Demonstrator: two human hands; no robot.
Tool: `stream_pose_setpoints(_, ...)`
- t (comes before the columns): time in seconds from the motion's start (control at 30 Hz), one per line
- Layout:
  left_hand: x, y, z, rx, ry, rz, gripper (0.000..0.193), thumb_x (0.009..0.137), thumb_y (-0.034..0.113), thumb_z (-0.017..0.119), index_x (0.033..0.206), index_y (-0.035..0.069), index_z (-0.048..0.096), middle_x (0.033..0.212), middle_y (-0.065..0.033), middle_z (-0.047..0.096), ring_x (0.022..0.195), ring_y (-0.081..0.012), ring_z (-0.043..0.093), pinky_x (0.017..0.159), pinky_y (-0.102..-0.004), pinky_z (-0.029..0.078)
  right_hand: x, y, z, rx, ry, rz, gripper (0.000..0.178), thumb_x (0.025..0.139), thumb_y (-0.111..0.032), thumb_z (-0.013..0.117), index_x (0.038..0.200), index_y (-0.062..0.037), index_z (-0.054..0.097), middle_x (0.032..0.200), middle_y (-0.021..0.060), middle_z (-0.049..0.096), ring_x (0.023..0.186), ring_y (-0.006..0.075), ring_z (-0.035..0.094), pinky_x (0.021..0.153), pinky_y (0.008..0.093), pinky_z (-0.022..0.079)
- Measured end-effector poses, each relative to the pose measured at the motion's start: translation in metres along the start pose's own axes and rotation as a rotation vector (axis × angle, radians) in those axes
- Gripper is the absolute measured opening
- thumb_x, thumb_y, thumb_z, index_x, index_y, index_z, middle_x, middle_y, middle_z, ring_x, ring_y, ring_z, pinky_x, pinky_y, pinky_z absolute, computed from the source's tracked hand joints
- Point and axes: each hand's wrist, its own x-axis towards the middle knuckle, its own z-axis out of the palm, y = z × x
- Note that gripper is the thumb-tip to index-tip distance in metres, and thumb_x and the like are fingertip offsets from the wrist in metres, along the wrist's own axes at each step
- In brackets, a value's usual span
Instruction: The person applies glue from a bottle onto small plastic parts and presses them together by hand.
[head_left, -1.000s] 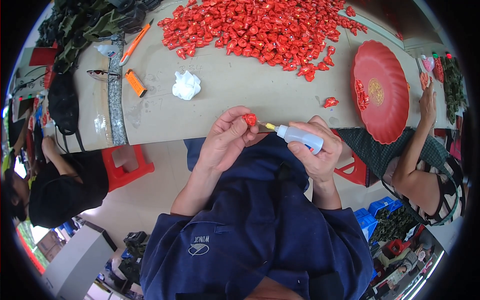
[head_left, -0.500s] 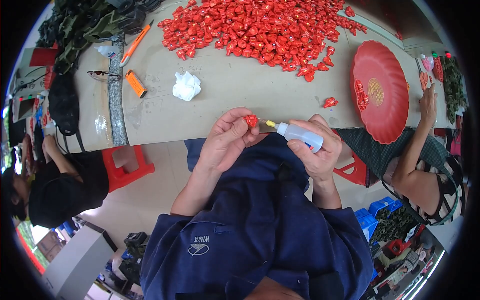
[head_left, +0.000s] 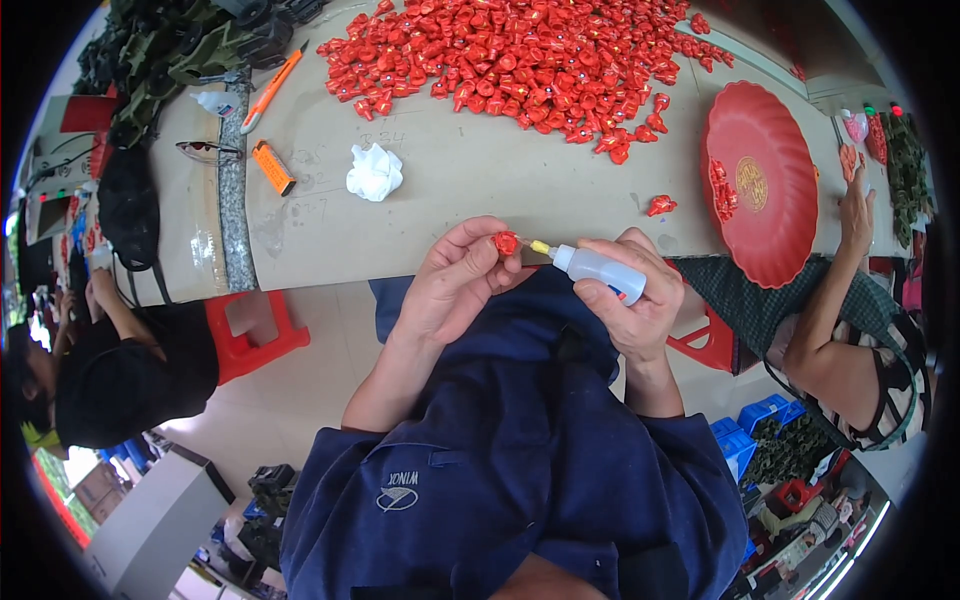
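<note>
Between the thumb and fingers of my left hand (head_left: 457, 277) is a small red plastic part (head_left: 505, 243), held just over the table's front edge. My right hand (head_left: 637, 287) grips a translucent squeeze bottle (head_left: 603, 273), tilted so that its yellow-based needle tip (head_left: 540, 247) points left at the red part. The tip is at or very near the part; whether they touch I cannot tell. Beyond my hands lies a large pile of similar red parts (head_left: 520, 65). One loose red part (head_left: 661, 205) rests alone, nearer to me.
A red scalloped tray (head_left: 775, 220) holding a few red parts stands at the right. White crumpled tissue (head_left: 374, 173), an orange box (head_left: 272, 168), an orange cutter (head_left: 275, 85) and a small white bottle (head_left: 216, 102) lie to the left. Co-workers sit on both sides.
My hands, the bottle and the red part stay almost exactly where they were. The co-worker at the left has shifted slightly.
</note>
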Motion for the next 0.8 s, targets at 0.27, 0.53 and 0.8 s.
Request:
stream_pose_setpoints(0.27,0.0001,0.0007,-0.0012,-0.019,-0.017,0.011,0.018,0.085,0.009,0.052,0.102,0.005,0.053,0.090,-0.0070,0.056,0.081,-0.0149,0.053,0.074,-0.0251,0.044,-0.0009,-0.0015,-0.0004,-0.002,0.010,0.016,0.034,0.058,-0.008,0.075,0.089,0.0015,0.064,0.067,0.0061,0.060,0.055,0.0134,0.046,0.049,0.0238,0.036)
stream_pose_setpoints(0.53,-0.0009,-0.0015,-0.0009,-0.017,0.006,0.057,0.020,0.085,0.006,0.050,0.105,0.006,0.053,0.092,-0.0055,0.056,0.083,-0.0146,0.053,0.077,-0.0255,0.044,-0.0029,-0.0048,-0.0042,0.033,-0.032,0.007,0.033,0.059,-0.011,0.075,0.087,0.0026,0.063,0.067,0.0058,0.060,0.055,0.0138,0.046,0.049,0.0244,0.036)
stream_pose_setpoints(0.8,-0.0002,-0.0013,-0.0008,-0.001,0.005,0.056,0.019,0.086,0.008,0.050,0.105,0.007,0.053,0.090,-0.0036,0.055,0.084,-0.0135,0.052,0.076,-0.0251,0.043,-0.0037,-0.0011,-0.0011,0.044,-0.048,-0.020,0.033,0.059,-0.011,0.075,0.087,0.0020,0.064,0.067,0.0050,0.060,0.055,0.0137,0.046,0.049,0.0247,0.036)
